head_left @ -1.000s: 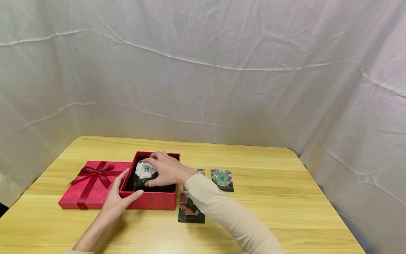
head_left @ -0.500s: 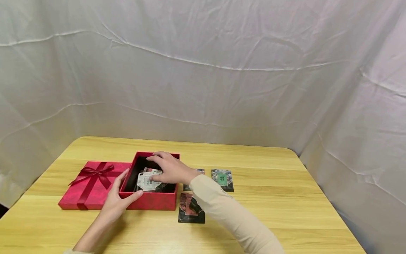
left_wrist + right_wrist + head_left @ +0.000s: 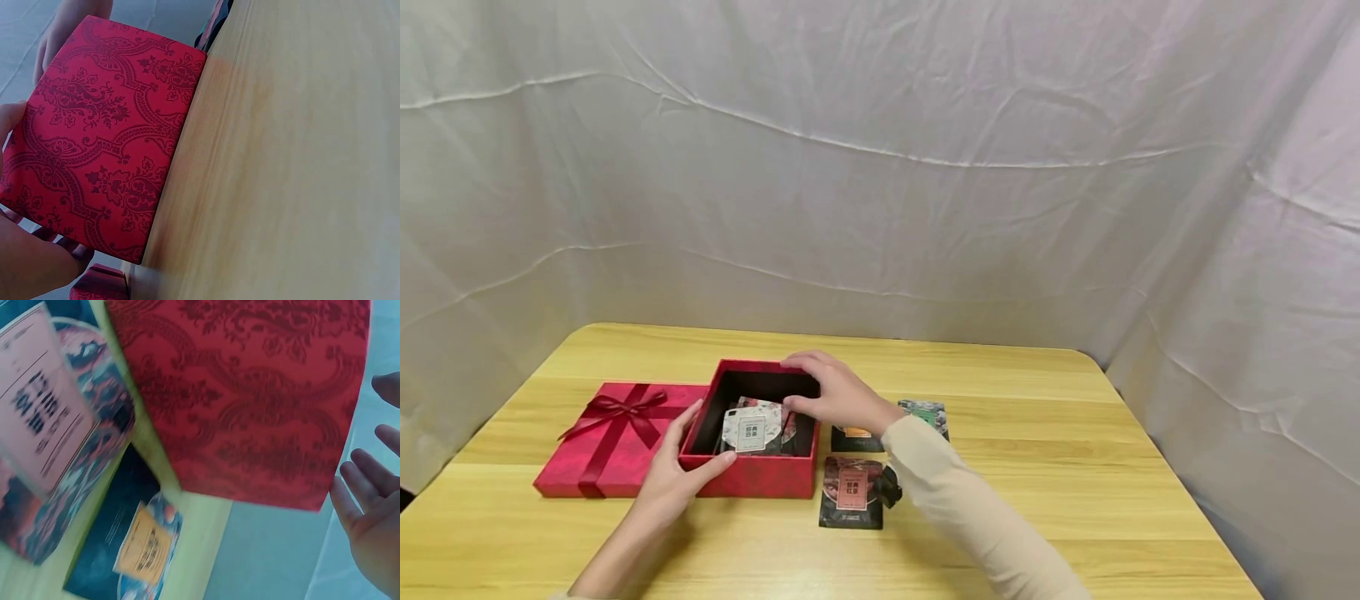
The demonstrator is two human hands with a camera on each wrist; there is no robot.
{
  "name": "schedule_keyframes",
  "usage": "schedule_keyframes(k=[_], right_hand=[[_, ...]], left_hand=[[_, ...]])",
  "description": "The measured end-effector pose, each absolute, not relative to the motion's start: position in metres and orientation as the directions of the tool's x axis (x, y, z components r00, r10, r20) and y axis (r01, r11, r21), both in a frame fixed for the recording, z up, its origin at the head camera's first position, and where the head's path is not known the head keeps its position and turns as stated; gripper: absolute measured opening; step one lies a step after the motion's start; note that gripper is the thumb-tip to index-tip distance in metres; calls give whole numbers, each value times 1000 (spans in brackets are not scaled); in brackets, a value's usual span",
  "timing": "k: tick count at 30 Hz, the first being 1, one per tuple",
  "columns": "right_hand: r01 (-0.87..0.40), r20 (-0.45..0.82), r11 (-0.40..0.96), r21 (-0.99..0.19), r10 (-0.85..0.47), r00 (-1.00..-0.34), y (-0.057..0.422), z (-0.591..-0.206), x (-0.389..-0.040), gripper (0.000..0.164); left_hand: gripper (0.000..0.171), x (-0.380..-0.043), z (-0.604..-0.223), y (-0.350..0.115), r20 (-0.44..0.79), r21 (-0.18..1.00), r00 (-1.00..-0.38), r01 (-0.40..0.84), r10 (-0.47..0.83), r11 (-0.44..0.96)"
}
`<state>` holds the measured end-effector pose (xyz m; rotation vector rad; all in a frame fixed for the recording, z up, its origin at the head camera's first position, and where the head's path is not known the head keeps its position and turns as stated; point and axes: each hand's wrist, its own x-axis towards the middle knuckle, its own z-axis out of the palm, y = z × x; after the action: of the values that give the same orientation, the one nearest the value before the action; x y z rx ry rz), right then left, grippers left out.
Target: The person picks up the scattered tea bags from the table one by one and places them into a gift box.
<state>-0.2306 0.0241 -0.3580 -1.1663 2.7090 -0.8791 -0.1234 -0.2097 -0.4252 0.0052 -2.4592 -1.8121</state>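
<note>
A red patterned gift box (image 3: pixel 756 478) stands without its lid, its dark inside facing up. Several tea sachets lie in it, the top one a white-labelled tea sachet (image 3: pixel 751 431). My left hand (image 3: pixel 672 473) grips the box's near left corner, thumb at the front rim and fingers along the left side. In the left wrist view the thumb comes over the edge of the patterned wall. Over the box's right rim hovers my right hand (image 3: pixel 844 397), fingers spread and holding nothing. The right wrist view shows its loose fingers (image 3: pixel 369 481) beside the box wall.
The red box lid (image 3: pixel 576 454) with a dark red ribbon bow lies left of the box. On the table right of the box are a pink-labelled sachet (image 3: pixel 850 493), an orange-labelled sachet (image 3: pixel 857 442) and a green-labelled sachet (image 3: pixel 930 411), partly behind the right sleeve.
My right hand has let go of the white-labelled sachet, which now lies lower in the box, and has moved right to the rim. The left hand stays at the corner.
</note>
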Motion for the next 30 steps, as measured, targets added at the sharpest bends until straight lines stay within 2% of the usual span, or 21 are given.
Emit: schedule_keyframes(k=[14,30], right_hand=[[-523,110,575,-629,-600,-792,79,-374,-239,55],[-395,-5,703,-592,-493,-870,161,-405,-244,62]], left_hand=[[89,-123,-425,-210,50,955,-997,31,-56,296],[90,-123,-426,-209,37,962,-998,19,-59,273]])
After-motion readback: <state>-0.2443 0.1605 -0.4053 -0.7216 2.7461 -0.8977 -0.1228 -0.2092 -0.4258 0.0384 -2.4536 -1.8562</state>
